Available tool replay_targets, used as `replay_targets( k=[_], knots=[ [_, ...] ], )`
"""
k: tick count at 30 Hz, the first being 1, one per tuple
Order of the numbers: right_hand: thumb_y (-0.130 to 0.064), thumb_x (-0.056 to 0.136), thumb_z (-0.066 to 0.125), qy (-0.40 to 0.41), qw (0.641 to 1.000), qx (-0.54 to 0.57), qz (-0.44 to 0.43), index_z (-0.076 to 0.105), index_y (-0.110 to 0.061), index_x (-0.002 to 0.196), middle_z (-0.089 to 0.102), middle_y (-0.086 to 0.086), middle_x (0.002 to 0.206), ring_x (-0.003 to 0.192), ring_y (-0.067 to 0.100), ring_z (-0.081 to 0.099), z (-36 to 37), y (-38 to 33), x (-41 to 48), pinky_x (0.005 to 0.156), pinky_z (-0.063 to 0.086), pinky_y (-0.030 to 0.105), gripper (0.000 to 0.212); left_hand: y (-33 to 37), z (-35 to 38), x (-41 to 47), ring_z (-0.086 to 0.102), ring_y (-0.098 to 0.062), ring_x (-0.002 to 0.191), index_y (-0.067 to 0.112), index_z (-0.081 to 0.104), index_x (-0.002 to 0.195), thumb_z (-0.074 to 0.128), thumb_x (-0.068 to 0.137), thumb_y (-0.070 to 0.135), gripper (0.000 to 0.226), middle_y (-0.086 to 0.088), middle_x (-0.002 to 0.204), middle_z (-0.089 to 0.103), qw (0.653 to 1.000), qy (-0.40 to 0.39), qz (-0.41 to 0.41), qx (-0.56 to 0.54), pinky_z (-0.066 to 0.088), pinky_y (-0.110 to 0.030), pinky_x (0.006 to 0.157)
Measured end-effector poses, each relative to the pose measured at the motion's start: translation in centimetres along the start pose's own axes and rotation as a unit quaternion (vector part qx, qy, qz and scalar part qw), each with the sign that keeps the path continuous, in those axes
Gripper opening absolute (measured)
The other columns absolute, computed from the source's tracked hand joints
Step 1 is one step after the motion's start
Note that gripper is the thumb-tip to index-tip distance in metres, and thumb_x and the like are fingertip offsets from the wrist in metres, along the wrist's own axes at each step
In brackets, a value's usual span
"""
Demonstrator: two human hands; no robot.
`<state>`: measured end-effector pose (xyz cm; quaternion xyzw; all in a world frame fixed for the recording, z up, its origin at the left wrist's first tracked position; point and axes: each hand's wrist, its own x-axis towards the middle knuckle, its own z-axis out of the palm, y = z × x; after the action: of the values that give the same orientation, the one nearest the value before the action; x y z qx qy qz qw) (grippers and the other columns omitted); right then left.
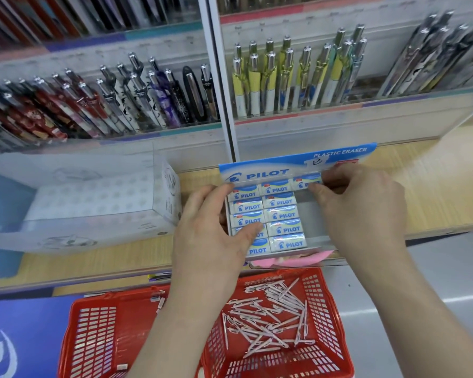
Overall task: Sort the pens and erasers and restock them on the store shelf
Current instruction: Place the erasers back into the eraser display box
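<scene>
- While the left hand [210, 227] lies with fairly straight fingers over the left column of the Pilot eraser box [311, 214], its thumb presses on the erasers [283, 215] near the front and its forefinger reaches the back left corner.
- The right hand [363, 208] is at the back right of the box, thumb and fingertips pinched on the back-right eraser [306, 181], just below the blue header card [271, 170].
- The left and middle columns are filled with white-and-blue erasers; the right column holds only that one, with bare grey floor in front.
- The box stands on the wooden shelf [434, 192], with something pink [292, 259] showing at its front edge.
- A clear plastic box [93, 203] sits to the left on the same shelf.
- Below, the right red basket [331, 309] holds a loose heap of pale pink pens [268, 317]; the left red basket [93, 336] is beside it.
- Above, racks hold yellow-and-white pens [284, 77] and dark patterned pens [93, 105].
</scene>
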<state>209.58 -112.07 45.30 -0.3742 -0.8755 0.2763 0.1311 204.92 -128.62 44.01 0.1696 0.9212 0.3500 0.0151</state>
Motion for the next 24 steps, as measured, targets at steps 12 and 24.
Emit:
replay_targets(
  k=[12,24],
  knots=[
    [-0.024,0.087,0.058,-0.014,0.992,-0.064,-0.108,0.067,-0.014,0.106,0.069,0.006,0.097,0.089,0.032,0.061,-2.2,-0.3,-1.6,0.073,0.041,0.036,0.023,-0.2,-0.9,-1.6,0.052,-0.004,0.101,0.022,0.063,0.119,0.057,0.088,0.033,0.033,0.011,0.116,0.05,1.0,-0.009,0.029,-0.002,0.037,-0.013,0.092],
    [-0.023,0.081,0.061,-0.222,0.892,0.081,-0.386,0.068,-0.026,0.085,0.065,-0.011,0.069,0.072,0.009,0.058,2.4,-7.4,-11.9,0.063,0.044,0.023,0.009,-11.0,-8.6,-13.1,0.062,0.007,0.075,0.035,0.07,0.095,0.06,0.085,0.027,0.016,0.024,0.084,0.068,0.98,0.075,-0.152,-0.105,0.048,-0.015,0.072]
  ],
)
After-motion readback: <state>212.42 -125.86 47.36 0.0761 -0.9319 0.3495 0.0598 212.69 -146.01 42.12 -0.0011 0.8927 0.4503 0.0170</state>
